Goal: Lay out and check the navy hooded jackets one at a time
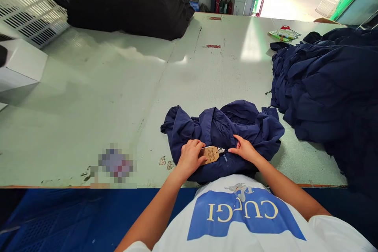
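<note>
A crumpled navy blue garment (pixel 218 122) lies on the table right in front of me. A brown cardboard hang tag (pixel 212 154) with printing rests on it, a small white piece at its right end. My left hand (pixel 191 157) has its fingers curled over the tag's left end, holding it. My right hand (pixel 245 149) is closed on the garment's cloth just right of the tag, thumb and index finger slightly apart. Below the tag a short zipper (pixel 226 158) shows. The fingertips of my left hand are partly hidden.
A large pile of navy garments (pixel 321 78) hangs over the table's right edge. Black bundles (pixel 132 4) lie at the back, a white box (pixel 22 65) and white plastic crate (pixel 29 4) at left. A green packet (pixel 284 34) sits far right on the pale green table (pixel 118 86).
</note>
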`<state>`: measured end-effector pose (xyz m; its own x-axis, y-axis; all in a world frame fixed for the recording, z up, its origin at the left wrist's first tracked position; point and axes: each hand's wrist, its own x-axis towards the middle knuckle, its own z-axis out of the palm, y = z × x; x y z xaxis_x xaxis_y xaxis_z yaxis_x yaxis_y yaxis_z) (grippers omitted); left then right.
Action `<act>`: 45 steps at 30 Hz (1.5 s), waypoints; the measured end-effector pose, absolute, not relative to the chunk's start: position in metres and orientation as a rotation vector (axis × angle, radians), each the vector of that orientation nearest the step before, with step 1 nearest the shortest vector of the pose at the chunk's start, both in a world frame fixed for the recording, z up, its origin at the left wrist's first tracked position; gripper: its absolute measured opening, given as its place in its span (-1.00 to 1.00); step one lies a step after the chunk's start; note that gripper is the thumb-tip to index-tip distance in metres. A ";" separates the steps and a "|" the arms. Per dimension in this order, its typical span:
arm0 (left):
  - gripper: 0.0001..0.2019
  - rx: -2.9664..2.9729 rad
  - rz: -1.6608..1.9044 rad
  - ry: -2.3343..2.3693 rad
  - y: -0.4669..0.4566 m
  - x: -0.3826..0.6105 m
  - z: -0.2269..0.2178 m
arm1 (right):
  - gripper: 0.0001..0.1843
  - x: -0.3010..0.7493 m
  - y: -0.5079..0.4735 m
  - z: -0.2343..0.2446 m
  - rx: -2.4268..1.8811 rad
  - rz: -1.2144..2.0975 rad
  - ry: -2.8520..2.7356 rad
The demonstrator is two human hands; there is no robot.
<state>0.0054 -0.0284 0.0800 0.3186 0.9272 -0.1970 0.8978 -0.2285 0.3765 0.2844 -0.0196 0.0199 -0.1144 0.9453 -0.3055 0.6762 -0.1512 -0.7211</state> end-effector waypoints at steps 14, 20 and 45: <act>-0.86 1.827 0.666 1.657 -0.032 0.009 0.095 | -0.49 0.312 0.002 0.099 -1.516 0.698 -1.335; -0.77 1.648 0.715 1.711 -0.030 0.009 0.102 | -0.70 0.284 -0.017 0.081 -1.449 0.931 -1.506; -0.76 2.077 0.984 1.710 -0.050 0.042 0.081 | -0.47 0.245 -0.021 0.057 -1.261 1.776 -0.895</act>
<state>0.0419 -0.0505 0.0814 0.0697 0.9429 0.3257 0.7552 -0.2632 0.6003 0.2451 -0.0208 0.0566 -0.2165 0.8813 -0.4200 -0.1868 -0.4596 -0.8683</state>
